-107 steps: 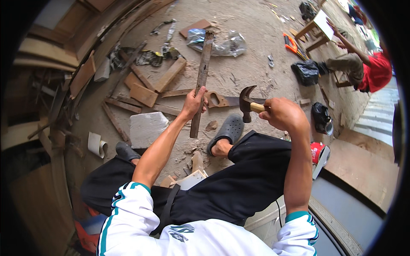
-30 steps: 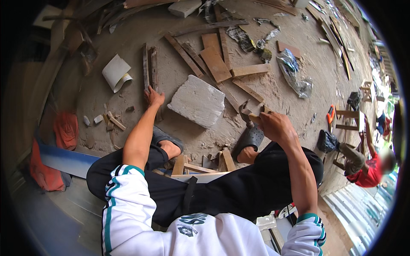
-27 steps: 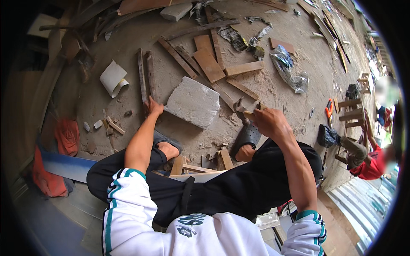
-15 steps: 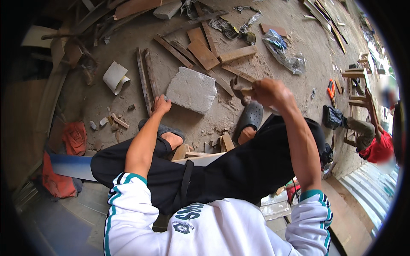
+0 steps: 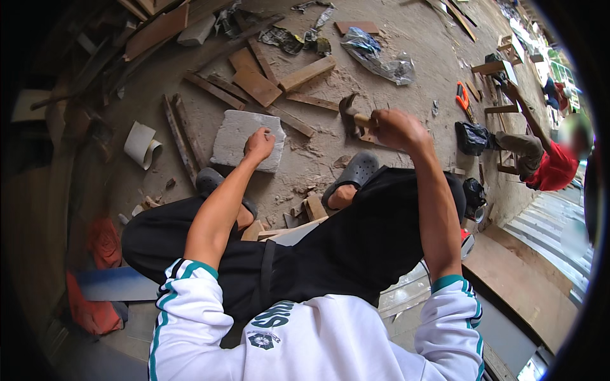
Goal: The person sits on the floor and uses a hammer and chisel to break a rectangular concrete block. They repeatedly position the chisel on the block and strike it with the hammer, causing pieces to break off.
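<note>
My right hand (image 5: 400, 129) is wrapped round the wooden handle of a claw hammer (image 5: 347, 114), raised to the right of a pale grey block (image 5: 222, 141). The hammer's metal head points left, apart from the block. Over the right part of the block is my left hand (image 5: 259, 145), its fingers pinched together. Whatever may be between those fingertips is too small to name. The block lies on the dirt floor in front of my feet, and my left hand and wrist hide part of its top.
Several wood offcuts (image 5: 257, 86) and two long strips (image 5: 181, 136) lie beyond and left of the block. A crumpled clear plastic bag (image 5: 387, 63) lies farther off. An orange-handled saw (image 5: 463, 96) is to the right, near a person in a red shirt (image 5: 554, 166).
My left hand has moved from the floor at the block's left side to over its right part, fingers closed. My right hand still grips the hammer. The view has shifted right.
</note>
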Available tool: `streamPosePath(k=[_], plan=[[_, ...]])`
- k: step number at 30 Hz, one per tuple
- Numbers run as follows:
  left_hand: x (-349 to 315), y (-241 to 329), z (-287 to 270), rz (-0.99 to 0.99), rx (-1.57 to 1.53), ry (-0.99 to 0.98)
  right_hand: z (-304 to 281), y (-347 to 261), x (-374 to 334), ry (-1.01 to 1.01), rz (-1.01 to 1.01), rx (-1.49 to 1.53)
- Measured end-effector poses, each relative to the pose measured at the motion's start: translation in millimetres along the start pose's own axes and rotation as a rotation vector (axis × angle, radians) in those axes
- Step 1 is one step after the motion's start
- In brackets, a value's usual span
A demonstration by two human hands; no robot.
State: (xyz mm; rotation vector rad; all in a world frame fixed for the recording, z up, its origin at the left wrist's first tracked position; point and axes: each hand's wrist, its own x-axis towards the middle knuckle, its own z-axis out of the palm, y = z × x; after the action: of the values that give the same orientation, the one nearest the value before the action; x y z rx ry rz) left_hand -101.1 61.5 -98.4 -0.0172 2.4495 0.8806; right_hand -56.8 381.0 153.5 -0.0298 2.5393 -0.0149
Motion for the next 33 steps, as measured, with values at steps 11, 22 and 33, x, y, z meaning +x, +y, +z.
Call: streamPosePath(k=[11, 22, 33], plan=[[63.8, 29.9, 87.2, 0.72, 0.607, 0.004, 48.7, 34.4, -15.1, -0.181, 0.06, 0.009], [106.8, 39.9, 90.9, 0.756, 0.875, -0.214, 40.8, 34.4, -10.2, -0.078, 0.007, 0.153], [113.7, 86.1, 22.6, 1.245, 0.649, -0.147, 34.5, 42.6, -24.1, -0.048, 0.072, 0.117]])
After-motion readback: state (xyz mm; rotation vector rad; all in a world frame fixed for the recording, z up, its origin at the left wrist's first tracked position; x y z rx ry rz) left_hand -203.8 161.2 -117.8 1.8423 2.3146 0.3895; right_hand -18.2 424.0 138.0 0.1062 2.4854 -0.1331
